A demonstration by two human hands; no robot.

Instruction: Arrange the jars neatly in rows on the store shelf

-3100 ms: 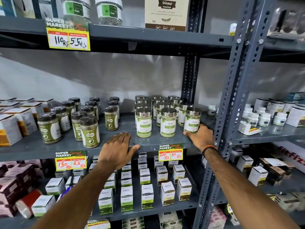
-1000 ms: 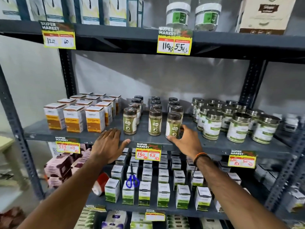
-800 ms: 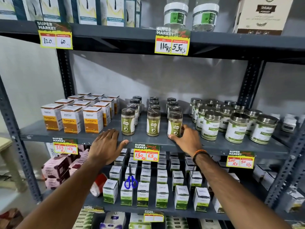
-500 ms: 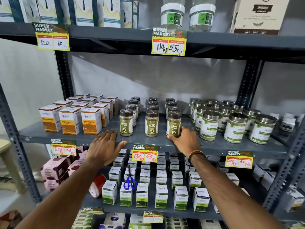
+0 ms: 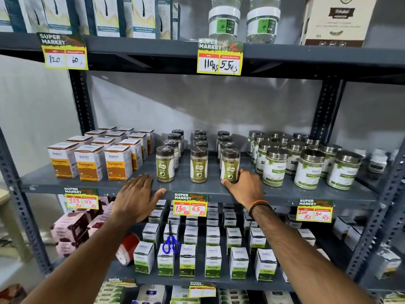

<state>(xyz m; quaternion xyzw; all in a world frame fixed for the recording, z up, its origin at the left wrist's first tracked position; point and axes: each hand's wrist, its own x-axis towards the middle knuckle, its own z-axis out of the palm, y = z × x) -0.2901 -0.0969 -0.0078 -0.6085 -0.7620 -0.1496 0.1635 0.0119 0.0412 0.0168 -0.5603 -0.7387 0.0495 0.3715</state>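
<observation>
On the shelf (image 5: 197,187), left hand (image 5: 137,197) lies flat; right hand (image 5: 245,188) cups a jar (image 5: 230,166).

grey metal shelf (image 5: 197,189) bears turmeric boxes (image 5: 89,162), dark-lidded jars (image 5: 198,164), steel-lidded jars (image 5: 306,167).

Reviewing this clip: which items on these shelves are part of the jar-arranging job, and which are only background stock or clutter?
Part of the job:
- dark-lidded jars, three rows
- front right jar, touched by the right hand
- left hand, flat on the shelf edge
- possibly the steel-lidded jars

Just lying about:
- turmeric boxes
- blue scissors
- price tags
- gel tubs
</observation>
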